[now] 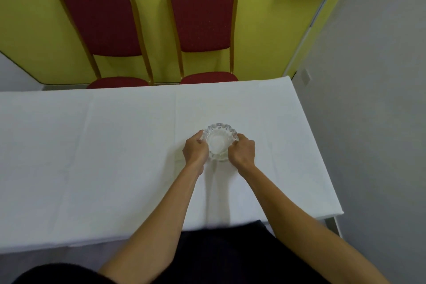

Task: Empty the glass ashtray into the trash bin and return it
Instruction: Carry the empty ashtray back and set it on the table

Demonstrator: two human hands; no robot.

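While both of your hands close on its opposite sides, the glass ashtray (pixel 220 140) sits on the white-clothed counter (pixel 115 157), toward the counter's right half and about midway between its near and far edges. Your left hand (pixel 195 148) curls around the ashtray's left rim and your right hand (pixel 242 150) around its right rim, each clamped on the glass with the bowl showing between them. The bowl looks clear, with no ash or butts to be made out, so this reads as either the pick-up or the set-down of the return; the frame alone cannot settle which. No trash bin is in view. If the ashtray is yet to be emptied, your next move calls for a level lift off the counter and a turn to find the bin; if it is back, you need only let go. Count one ashtray, one counter, two hands, and two red chairs (pixel 108 30) beyond the counter's far edge against the yellow wall (pixel 30 18).
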